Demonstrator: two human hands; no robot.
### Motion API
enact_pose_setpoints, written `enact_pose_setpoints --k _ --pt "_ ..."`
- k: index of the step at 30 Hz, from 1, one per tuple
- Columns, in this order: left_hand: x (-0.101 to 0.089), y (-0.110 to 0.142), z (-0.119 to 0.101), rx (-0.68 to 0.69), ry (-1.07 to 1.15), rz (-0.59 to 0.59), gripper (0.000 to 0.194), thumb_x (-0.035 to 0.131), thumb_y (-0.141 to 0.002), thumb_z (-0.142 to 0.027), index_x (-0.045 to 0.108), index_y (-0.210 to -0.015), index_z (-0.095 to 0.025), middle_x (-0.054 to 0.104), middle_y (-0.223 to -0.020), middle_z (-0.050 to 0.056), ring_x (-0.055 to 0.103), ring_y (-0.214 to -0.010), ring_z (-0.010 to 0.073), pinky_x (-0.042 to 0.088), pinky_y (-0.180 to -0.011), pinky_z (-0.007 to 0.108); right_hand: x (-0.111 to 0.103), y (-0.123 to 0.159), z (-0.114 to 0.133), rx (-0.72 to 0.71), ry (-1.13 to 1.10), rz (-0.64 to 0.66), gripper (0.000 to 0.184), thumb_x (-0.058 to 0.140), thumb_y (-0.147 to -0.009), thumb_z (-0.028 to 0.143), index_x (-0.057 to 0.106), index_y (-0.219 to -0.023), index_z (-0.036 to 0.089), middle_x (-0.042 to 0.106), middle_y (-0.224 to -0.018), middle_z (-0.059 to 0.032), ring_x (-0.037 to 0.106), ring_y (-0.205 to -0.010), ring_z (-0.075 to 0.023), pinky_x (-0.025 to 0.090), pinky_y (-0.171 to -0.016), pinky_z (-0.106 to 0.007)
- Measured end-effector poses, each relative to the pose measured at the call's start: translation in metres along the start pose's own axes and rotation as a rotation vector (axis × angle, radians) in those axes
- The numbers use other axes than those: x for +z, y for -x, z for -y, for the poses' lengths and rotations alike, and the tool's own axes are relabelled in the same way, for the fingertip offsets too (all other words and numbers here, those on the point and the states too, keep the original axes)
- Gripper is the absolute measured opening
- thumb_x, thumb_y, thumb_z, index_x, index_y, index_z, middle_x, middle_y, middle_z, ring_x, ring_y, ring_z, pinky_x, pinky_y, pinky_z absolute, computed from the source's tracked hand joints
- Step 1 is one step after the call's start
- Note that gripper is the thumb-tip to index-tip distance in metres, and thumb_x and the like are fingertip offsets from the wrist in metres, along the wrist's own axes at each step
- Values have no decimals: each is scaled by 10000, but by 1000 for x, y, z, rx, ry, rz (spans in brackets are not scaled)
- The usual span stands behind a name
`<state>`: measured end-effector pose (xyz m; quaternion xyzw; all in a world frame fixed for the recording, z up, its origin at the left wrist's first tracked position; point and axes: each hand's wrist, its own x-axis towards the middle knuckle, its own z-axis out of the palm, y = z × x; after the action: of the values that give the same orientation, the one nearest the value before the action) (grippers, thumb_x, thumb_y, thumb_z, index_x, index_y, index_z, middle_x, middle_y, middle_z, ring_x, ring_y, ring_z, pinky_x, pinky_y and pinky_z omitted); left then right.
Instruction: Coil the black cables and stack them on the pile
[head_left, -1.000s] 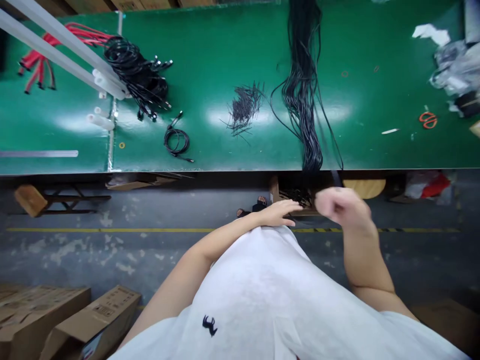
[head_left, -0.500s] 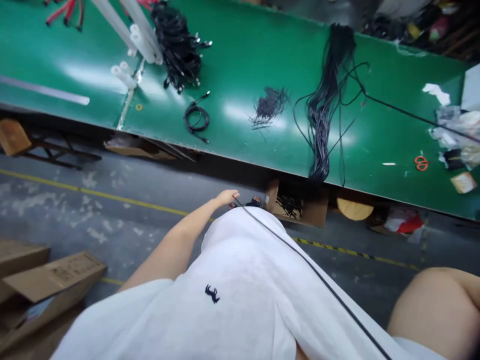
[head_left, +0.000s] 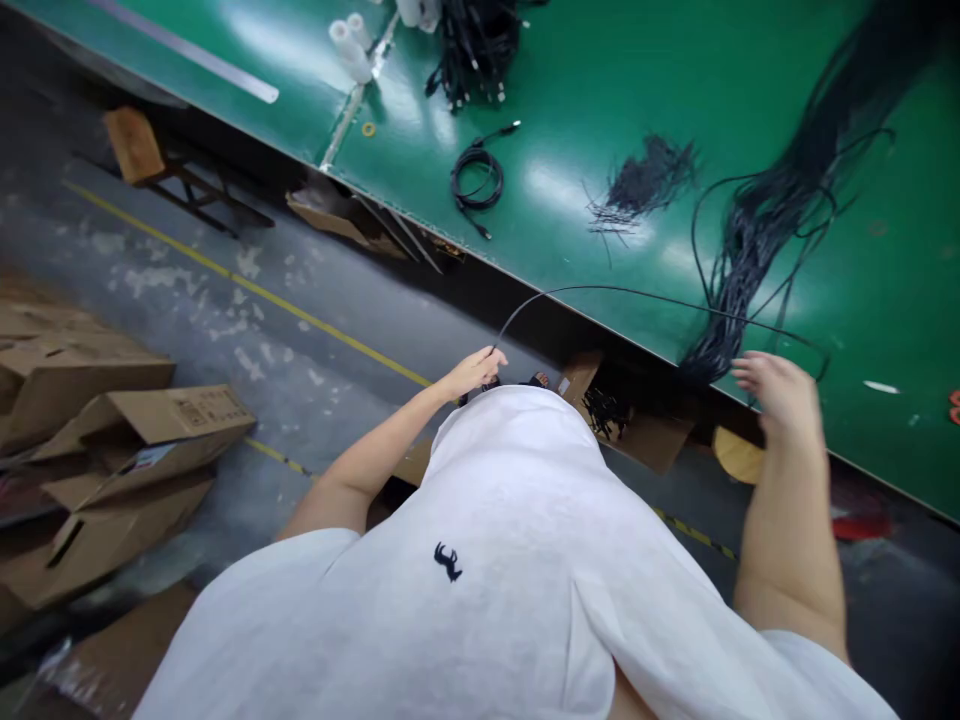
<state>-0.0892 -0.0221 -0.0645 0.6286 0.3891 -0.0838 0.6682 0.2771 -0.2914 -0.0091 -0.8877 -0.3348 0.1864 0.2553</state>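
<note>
My left hand (head_left: 480, 368) is closed in a pinch on a thin black cable (head_left: 592, 288) in front of my waist. From there the cable rises in an arc over the table edge and runs right, its far part curving down behind my right hand (head_left: 780, 390). That hand is slightly blurred, fingers stretched out, beside the lower end of a thick bundle of black cables (head_left: 750, 240) lying on the green table (head_left: 585, 60). Whether its fingertips touch the bundle is unclear.
On the table lie a coiled cable (head_left: 478, 178), a pile of short black pieces (head_left: 649, 180), another cable bunch (head_left: 480, 45), white rolls (head_left: 350, 50) and a metal strip (head_left: 195, 50). Cardboard boxes (head_left: 127, 470) stand at left; an open box (head_left: 645, 435) sits under the table edge.
My right hand has come into view over the table's front edge. The cable, stretched back past my right side before, now arcs forward over the table. The view has shifted left and turned.
</note>
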Motion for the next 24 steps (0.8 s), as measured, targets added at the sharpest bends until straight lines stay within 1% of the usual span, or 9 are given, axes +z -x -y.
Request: enact_pose_setpoints --k 3,6,8,11,14,16,19,21,24 --pt "9 14 -45 117 224 285 383 539 -935 -515 623 -1041 -157 343 -600 -71 300 -479 60 242 -446 179 55 -11 66 -205 -51 48 718 509 -886 538 424 -1474 134 527 -1408 -243 608 -1182 -292 534 -912 -431" --pt "1 31 -85 95 431 377 392 618 -908 -493 665 -1043 -128 322 -562 -80 260 -424 39 203 -383 161 103 -11 126 -515 -74 327 614 548 -896 494 493 -1430 196 532 -1440 -150 540 -1274 -275 457 -1044 -425" --pt "-25 43 -104 114 658 178 392 515 -974 -488 664 -1069 -138 284 -558 -84 229 -390 31 176 -349 140 117 -10 129 -455 -102 523 440 407 -967 442 615 -1262 191 680 -1203 -110 649 -1046 -226 514 -919 -355" --pt "-80 58 -115 267 956 -299 444 302 -1052 -473 626 -1194 -205 272 -581 -73 295 -386 26 196 -347 96 115 -3 82 -184 39 466 435 289 -987 353 663 -1090 156 716 -1045 -106 668 -844 -199 509 -728 -292" --pt "-104 55 -106 247 888 -432 414 299 -1063 -419 602 -1253 -210 384 -602 -68 438 -454 15 301 -408 75 101 14 47 -258 359 421 395 370 -964 354 683 -1118 167 718 -1038 -115 672 -855 -231 442 -622 -284" --pt "-85 43 -97 146 675 -330 371 405 -1039 -396 609 -1243 -162 525 -656 -47 553 -551 29 415 -510 99 92 29 63 -467 425 492 385 414 -964 385 692 -1160 206 723 -996 -90 673 -838 -223 391 -574 -270" --pt "-26 28 -86 97 371 -28 390 608 -940 -412 643 -1201 -124 716 -931 64 684 -871 133 537 -809 248 80 36 127 -674 262 462 392 395 -998 426 698 -1170 246 725 -1002 -47 671 -872 -180 397 -605 -255" --pt "6 26 -82 126 279 214 437 658 -896 -459 671 -1179 -127 732 -1058 114 671 -1012 189 504 -951 336 72 23 165 -668 161 355 393 389 -1004 430 711 -1136 247 724 -1021 -35 665 -910 -170 428 -667 -253" --pt "20 29 -85 142 300 422 490 652 -873 -541 702 -1120 -120 715 -871 75 662 -852 158 507 -921 347 61 -6 182 -560 73 236 377 416 -990 434 733 -1086 254 727 -1027 -16 659 -961 -182 468 -783 -277"
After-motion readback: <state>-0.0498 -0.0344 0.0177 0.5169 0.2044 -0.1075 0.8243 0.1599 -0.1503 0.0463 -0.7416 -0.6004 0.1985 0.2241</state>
